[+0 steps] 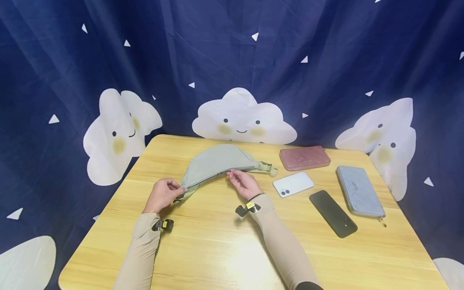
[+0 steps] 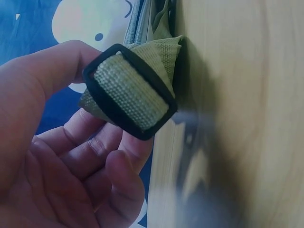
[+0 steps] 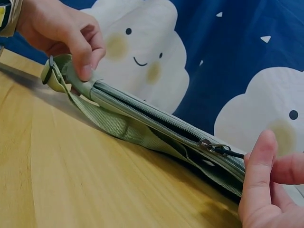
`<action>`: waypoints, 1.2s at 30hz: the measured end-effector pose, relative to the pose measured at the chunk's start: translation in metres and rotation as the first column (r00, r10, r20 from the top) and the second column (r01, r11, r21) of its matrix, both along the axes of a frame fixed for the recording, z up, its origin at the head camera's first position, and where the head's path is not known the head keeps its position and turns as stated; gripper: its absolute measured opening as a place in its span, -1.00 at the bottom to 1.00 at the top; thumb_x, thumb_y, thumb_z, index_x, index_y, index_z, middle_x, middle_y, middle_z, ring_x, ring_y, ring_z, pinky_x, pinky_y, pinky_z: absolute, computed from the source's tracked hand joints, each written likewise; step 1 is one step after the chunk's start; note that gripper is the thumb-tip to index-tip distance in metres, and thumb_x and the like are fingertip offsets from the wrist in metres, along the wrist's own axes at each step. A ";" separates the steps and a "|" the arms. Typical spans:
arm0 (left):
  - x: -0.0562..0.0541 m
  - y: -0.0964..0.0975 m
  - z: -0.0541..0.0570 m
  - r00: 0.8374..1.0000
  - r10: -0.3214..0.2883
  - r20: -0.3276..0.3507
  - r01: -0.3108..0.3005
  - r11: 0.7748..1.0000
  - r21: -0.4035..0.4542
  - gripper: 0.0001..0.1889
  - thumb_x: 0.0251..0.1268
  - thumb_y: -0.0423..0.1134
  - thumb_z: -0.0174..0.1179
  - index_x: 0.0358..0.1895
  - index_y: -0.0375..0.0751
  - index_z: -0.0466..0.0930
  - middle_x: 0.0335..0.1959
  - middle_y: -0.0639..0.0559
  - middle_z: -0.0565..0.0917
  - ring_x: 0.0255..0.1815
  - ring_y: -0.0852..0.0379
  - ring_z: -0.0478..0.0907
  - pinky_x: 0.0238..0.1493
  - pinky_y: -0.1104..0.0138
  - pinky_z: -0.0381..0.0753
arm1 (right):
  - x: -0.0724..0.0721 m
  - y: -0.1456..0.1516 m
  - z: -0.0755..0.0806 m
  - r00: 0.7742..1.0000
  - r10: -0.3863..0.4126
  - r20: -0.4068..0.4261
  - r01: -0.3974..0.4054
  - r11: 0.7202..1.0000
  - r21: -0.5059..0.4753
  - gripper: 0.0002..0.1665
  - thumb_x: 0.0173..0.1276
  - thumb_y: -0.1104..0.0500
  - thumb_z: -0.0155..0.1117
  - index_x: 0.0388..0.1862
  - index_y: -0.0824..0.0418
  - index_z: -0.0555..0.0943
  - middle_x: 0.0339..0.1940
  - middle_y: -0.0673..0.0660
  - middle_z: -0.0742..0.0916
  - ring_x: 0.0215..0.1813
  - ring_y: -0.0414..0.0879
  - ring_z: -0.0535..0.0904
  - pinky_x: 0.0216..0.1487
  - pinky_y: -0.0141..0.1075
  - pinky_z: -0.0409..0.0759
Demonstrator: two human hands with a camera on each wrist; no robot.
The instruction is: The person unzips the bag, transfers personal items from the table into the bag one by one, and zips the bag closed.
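A pale green waist bag [image 1: 214, 161] lies at the back of the table, its zipped edge towards me. My left hand [image 1: 163, 195] pinches the bag's left end between thumb and finger, close to the strap. In the left wrist view, a black strap slider [image 2: 166, 107] with green webbing [image 2: 128, 88] sits by that hand. With fingertips together, my right hand [image 1: 244, 184] holds the black cord of the zipper pull [image 3: 223, 149]. Between that pull and the left end, the zipper [image 3: 142, 109] is parted, showing a dark gap.
To the right on the wooden table [image 1: 217, 249] lie a dark red wallet [image 1: 304, 158], a white phone [image 1: 293, 184], a black phone [image 1: 332, 213] and a grey-blue wallet [image 1: 360, 191]. A buckle [image 1: 267, 166] hangs off the bag's right end. A blue cloud-patterned curtain [image 1: 232, 52] stands behind.
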State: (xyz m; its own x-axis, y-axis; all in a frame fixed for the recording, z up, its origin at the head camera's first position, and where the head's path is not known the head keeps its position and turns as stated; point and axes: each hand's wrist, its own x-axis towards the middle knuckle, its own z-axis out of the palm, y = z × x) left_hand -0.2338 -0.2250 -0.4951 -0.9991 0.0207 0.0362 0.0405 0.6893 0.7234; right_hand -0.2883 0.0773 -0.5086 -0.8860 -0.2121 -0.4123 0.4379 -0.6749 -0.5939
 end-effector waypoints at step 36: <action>-0.001 0.000 0.001 1.000 -0.006 -0.001 0.006 1.000 0.018 -0.79 0.19 -0.18 0.44 -0.31 -0.27 0.72 -0.36 -0.10 0.80 -0.44 0.18 0.63 -0.35 0.34 0.59 | -0.009 0.025 0.000 0.999 -0.038 -0.002 0.038 0.999 -0.021 -0.89 0.55 0.39 0.09 -0.19 0.34 0.58 -0.25 0.15 0.74 -0.26 -0.22 0.70 -0.05 -0.54 0.66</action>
